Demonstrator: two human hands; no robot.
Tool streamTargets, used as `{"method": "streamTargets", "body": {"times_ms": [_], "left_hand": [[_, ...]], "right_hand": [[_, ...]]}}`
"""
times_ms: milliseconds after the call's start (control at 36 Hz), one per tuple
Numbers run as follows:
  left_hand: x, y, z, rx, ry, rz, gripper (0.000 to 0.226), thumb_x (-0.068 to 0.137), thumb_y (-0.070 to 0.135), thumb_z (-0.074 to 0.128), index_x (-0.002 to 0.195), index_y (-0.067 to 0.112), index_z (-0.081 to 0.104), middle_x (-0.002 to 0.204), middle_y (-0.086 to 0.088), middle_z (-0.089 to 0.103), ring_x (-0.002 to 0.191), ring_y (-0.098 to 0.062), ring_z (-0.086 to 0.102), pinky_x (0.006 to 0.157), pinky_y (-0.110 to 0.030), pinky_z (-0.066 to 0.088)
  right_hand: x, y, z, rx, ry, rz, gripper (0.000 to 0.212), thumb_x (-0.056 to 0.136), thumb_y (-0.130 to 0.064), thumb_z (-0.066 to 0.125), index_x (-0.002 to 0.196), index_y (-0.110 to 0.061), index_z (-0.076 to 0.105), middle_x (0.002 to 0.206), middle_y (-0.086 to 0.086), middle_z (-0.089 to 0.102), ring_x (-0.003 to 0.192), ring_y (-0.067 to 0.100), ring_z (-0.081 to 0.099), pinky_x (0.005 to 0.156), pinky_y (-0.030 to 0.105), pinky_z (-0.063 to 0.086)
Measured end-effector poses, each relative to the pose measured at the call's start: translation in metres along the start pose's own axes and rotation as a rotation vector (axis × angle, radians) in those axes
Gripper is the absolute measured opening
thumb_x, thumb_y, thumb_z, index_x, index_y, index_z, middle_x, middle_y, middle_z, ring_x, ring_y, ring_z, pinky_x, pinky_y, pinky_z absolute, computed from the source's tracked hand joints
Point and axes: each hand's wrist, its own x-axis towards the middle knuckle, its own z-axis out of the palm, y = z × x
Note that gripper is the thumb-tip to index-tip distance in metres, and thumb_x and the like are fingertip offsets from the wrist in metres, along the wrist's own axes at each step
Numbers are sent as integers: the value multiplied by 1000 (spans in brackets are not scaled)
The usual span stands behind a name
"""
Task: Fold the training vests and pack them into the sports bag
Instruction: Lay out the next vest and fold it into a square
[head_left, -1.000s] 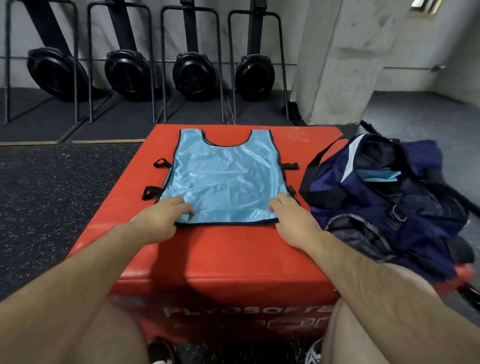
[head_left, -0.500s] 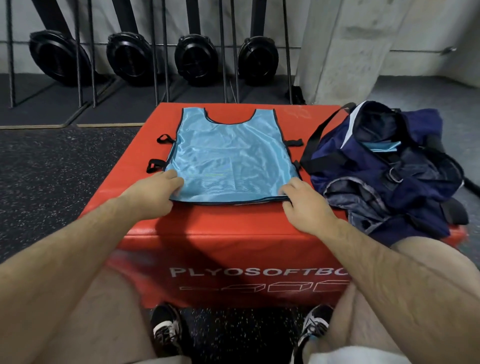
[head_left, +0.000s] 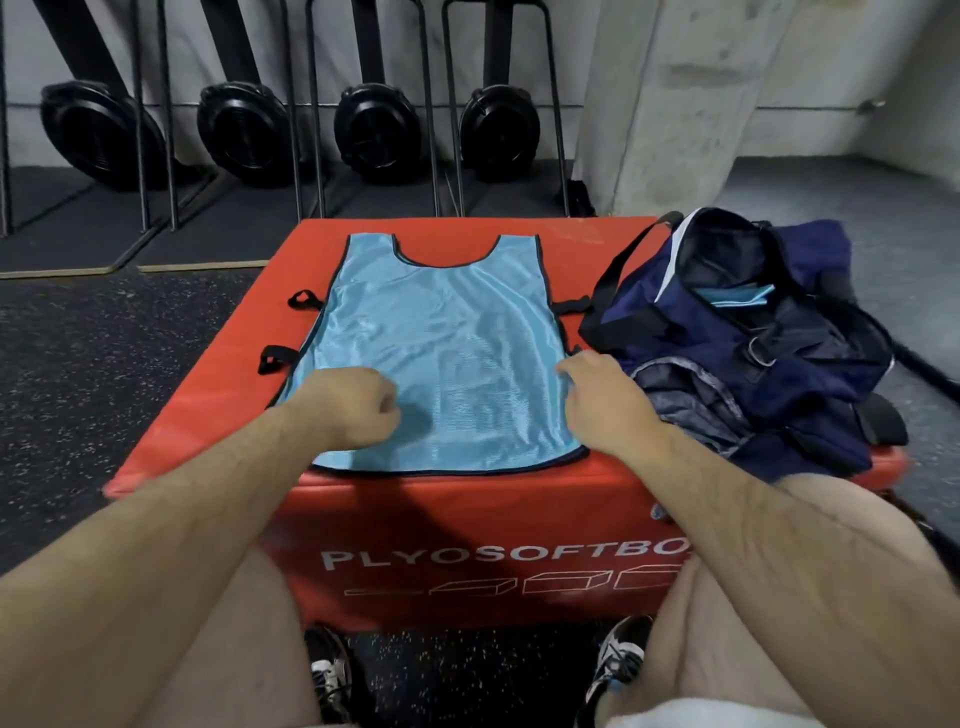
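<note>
The fingers (head_left: 383, 411) of the left hand (head_left: 348, 410) are curled in, knuckles up, over the lower left part of the vest (head_left: 447, 343). The right hand (head_left: 605, 402) sits at the vest's right edge, its fingers bent down onto the black trim. Both hands are seen from behind, so I cannot tell whether either one pinches the cloth or only rests on it.

The vest, light blue and shiny, lies spread flat and face up on the red box (head_left: 218, 405), neck hole away from the person and hem near the front edge. Its black side straps (head_left: 272, 358) stick out to the left. No fold shows in it yet.

Just beside it on the right, on the same box, sits the sports bag (head_left: 779, 364), dark blue and open at the top. A strip of the same light blue cloth (head_left: 737, 301) shows inside, most likely a vest already folded and packed.

So the job looks partly done: one piece seems packed, while this vest has to be folded and put in. No other loose vests are in view.
</note>
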Motion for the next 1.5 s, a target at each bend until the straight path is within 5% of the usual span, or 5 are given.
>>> {"method": "streamTargets", "body": {"times_ms": [250,389,722,917,1500], "left_hand": [[71,82,8,-299,123,299,35,87,35,46,113,17,61,118,0,54,109,-24,55,95,-39,45],[102,116,9,-274,4,274,52,99,41,42,149,26,34,160,7,24,143,-19,28,114,-41,29],[129,129,16,-189,109,240,43,97,53,39,127,24,52,123,4,49,114,-22,42,96,-40,39],[125,120,27,-319,219,142,52,94,39,41,139,15,46,142,-4,45,130,-27,41,102,-40,33],[88,-60,51,-484,237,-271,69,90,48,17,134,7,52,151,-13,41,143,-29,31,114,-41,22]], "right_hand": [[36,14,1,-180,-215,140,77,91,-2,49,156,-24,16,162,-5,17,133,31,34,102,44,44],[54,28,-7,-239,-256,116,34,97,-20,47,131,-25,50,127,4,47,117,31,51,90,44,46],[62,46,-23,-330,-143,434,45,90,-14,59,132,-5,48,132,13,53,119,32,57,89,40,51],[66,-11,18,18,16,-64,49,90,-11,50,139,-16,46,138,4,49,130,25,44,106,40,40],[105,-172,86,37,-163,-149,61,100,-19,38,157,-12,19,166,4,11,153,21,4,124,36,5]]}}
